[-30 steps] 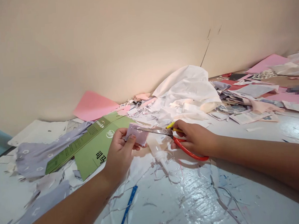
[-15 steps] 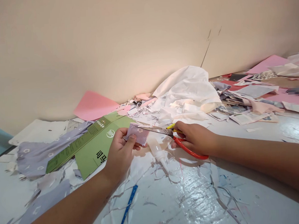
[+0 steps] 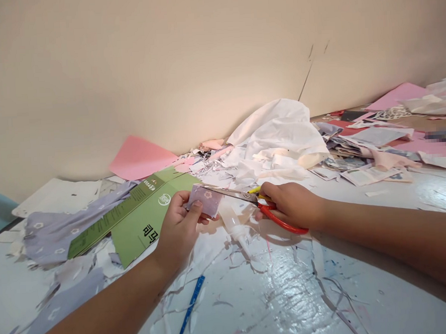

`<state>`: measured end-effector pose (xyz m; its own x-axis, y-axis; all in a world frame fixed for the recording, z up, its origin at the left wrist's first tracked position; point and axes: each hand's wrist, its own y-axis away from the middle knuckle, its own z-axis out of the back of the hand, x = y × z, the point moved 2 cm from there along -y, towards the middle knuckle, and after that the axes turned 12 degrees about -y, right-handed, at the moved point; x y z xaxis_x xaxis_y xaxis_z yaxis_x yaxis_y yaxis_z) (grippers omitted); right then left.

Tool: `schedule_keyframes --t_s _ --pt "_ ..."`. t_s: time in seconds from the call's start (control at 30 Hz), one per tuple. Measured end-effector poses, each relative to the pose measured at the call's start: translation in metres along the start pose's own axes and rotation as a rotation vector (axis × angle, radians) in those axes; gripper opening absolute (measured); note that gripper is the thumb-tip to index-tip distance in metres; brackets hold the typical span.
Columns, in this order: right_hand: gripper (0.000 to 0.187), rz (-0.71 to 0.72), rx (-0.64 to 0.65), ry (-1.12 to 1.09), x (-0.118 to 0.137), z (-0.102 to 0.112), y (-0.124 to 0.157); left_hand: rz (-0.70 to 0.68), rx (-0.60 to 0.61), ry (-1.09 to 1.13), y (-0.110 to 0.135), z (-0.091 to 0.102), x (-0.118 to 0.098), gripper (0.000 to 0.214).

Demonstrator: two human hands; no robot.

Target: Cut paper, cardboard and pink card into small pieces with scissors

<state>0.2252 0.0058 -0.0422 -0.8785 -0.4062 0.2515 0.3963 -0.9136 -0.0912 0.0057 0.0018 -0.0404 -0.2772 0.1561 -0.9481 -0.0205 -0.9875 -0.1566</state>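
Observation:
My left hand point(image 3: 179, 228) pinches a small lilac piece of paper point(image 3: 205, 200) with a white flower print, held up above the white table point(image 3: 282, 303). My right hand point(image 3: 291, 203) grips red-handled scissors point(image 3: 264, 207); their steel blades reach left and meet the top edge of the lilac piece. A clear glue bottle point(image 3: 238, 227) lies on the table just below the scissors, nozzle toward me.
A flattened green carton point(image 3: 136, 219) lies left of my hands, beside lilac patterned sheets point(image 3: 58, 230). A heap of white paper point(image 3: 281, 134) and pink sheets point(image 3: 140, 156) rest against the wall. Paper scraps litter the table, and a blue pen point(image 3: 191, 305) lies near me.
The scissors have closed a little and the right hand has shifted slightly up and left along the lilac piece. The left hand holds still.

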Motion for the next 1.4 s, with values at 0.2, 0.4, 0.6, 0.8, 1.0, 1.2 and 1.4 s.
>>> schedule_keyframes --t_s 0.2,0.4,0.6,0.8,1.0,1.2,1.4 --pt "0.036 0.029 0.008 0.071 0.0 0.0 0.0 0.014 0.004 -0.016 0.001 0.0 0.0 0.016" --pt "0.034 -0.06 -0.056 -0.06 -0.002 0.001 -0.001 0.005 0.037 0.002 -0.002 0.0 0.006 0.016" --pt "0.026 -0.093 -0.092 -0.232 -0.001 0.002 0.0 0.028 0.017 0.038 -0.006 0.0 0.009 0.018" --pt "0.04 -0.036 -0.158 -0.441 -0.005 -0.004 0.001 0.075 0.042 0.096 -0.009 0.0 0.015 0.027" --pt "0.053 -0.003 -0.197 -0.459 -0.008 -0.008 0.003 0.143 0.098 0.254 -0.014 0.001 0.017 0.023" --pt "0.045 -0.036 -0.251 -0.558 -0.004 -0.002 0.003 0.034 0.153 0.36 -0.013 0.0 0.017 0.017" --pt "0.037 -0.023 -0.18 -0.593 0.007 0.003 0.007 0.068 0.142 0.319 -0.011 0.001 0.018 0.02"
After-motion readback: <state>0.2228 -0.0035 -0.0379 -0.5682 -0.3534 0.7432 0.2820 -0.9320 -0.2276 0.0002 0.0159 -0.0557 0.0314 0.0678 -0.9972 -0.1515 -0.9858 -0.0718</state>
